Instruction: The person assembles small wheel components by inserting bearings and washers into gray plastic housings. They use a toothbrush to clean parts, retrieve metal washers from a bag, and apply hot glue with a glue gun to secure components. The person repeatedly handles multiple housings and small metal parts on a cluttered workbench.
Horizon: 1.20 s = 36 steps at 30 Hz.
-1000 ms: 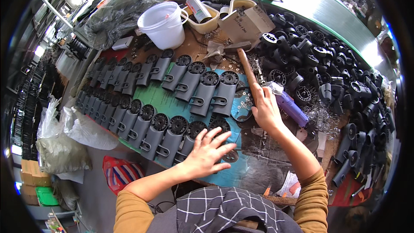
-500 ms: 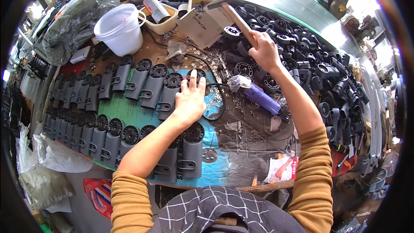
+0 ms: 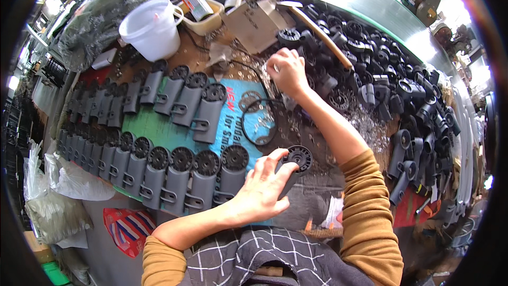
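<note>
My left hand [image 3: 263, 186] grips a dark grey plastic housing with a round black cap [image 3: 297, 158], held at the right end of the near row of the same housings [image 3: 174, 172]. A second row of housings [image 3: 174, 92] lies farther back on the blue-green mat [image 3: 159, 127]. My right hand [image 3: 286, 70] reaches forward over a scatter of small shiny metal parts [image 3: 264, 122], fingers pinched together; what it holds is too small to tell. A wooden-handled tool [image 3: 320, 34] lies beyond that hand on the pile of black parts.
A white plastic bucket [image 3: 151, 29] stands at the back left. A heap of loose black housings [image 3: 407, 106] fills the right side. A cardboard piece [image 3: 251, 21] and a tan tray [image 3: 211, 16] lie at the back. Plastic bags [image 3: 69, 185] hang at the left edge.
My left hand drew back from the mat's middle and took hold of a housing at the near row's end. My right hand let go of the wooden-handled tool and moved down to the small metal parts.
</note>
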### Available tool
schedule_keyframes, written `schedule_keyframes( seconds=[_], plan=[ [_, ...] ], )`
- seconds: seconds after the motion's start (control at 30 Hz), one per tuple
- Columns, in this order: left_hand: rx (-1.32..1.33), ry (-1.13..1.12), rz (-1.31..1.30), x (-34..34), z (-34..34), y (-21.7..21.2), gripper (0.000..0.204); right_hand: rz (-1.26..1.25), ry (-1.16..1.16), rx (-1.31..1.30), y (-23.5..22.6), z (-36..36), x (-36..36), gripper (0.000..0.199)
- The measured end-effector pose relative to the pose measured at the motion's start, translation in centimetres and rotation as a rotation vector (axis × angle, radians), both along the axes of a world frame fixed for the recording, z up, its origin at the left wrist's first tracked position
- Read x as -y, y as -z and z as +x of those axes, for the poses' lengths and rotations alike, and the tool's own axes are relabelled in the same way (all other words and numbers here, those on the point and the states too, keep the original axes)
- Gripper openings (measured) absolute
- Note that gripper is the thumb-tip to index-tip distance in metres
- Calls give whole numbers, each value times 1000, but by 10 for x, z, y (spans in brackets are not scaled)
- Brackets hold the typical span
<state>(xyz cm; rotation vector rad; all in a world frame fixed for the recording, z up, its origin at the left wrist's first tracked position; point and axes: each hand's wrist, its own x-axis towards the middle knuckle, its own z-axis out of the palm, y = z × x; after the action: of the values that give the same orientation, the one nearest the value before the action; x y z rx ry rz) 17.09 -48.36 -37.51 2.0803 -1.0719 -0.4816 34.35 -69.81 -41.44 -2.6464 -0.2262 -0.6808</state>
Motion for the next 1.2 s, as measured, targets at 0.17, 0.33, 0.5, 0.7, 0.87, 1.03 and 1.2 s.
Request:
schedule_keyframes(
  seconds=[0.17,0.33,0.5,0.7,0.87,1.03,1.2],
  plan=[
    [-18,154,36,21,-47,31,61,423,-29,-83,-19,-142,36,16],
    [-12,73,3,40,-71,39,60,962,443,-385,18,-277,45,12],
    [153,-105,93,24,-26,45,57,815,441,-185,34,-326,44,23],
    [644,-56,173,51,18,113,82,639,511,-170,39,-340,18,29],
    [996,10,239,89,76,86,68,630,540,-171,36,-336,16,24],
    [743,130,88,50,43,58,45,615,525,-211,22,-339,10,22],
    [482,-23,385,-26,-7,40,52,696,443,-182,23,-330,-7,25]
  ],
)
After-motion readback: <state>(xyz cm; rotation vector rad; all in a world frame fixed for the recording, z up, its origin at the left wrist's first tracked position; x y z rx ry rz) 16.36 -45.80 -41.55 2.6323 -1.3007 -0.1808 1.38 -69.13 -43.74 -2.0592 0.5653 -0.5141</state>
